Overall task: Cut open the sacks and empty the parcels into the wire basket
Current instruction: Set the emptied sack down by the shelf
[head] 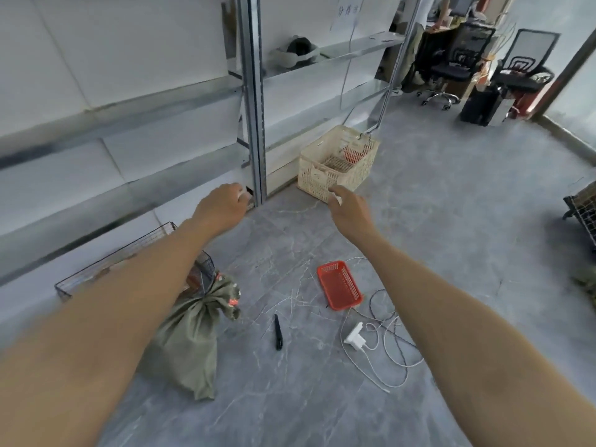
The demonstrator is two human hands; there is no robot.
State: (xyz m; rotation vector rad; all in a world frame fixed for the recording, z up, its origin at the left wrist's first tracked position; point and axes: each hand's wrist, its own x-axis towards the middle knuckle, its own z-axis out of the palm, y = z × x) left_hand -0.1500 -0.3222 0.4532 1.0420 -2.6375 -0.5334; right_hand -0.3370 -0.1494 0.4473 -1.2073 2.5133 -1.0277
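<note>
An olive-green sack (190, 333), tied at its neck, lies on the grey floor and leans against the dark wire basket (129, 259) by the wall. A black cutter (278, 332) lies on the floor just right of the sack. Both my arms reach forward, well above these things. My left hand (222, 204) is near the foot of the shelf post, its back toward me and its fingers curled under; a small white spot shows at the fingertips, and what it is stays unclear. My right hand (348, 206) hovers in front of the cream crate with relaxed fingers, holding nothing.
A cream plastic crate (338, 162) stands by the metal shelf post (254, 91). A red plastic tray (338, 285), a white charger (354, 333) and loose cables lie on the floor. A dark wire cart (583, 214) is at the right edge, office chairs (451, 62) at the back.
</note>
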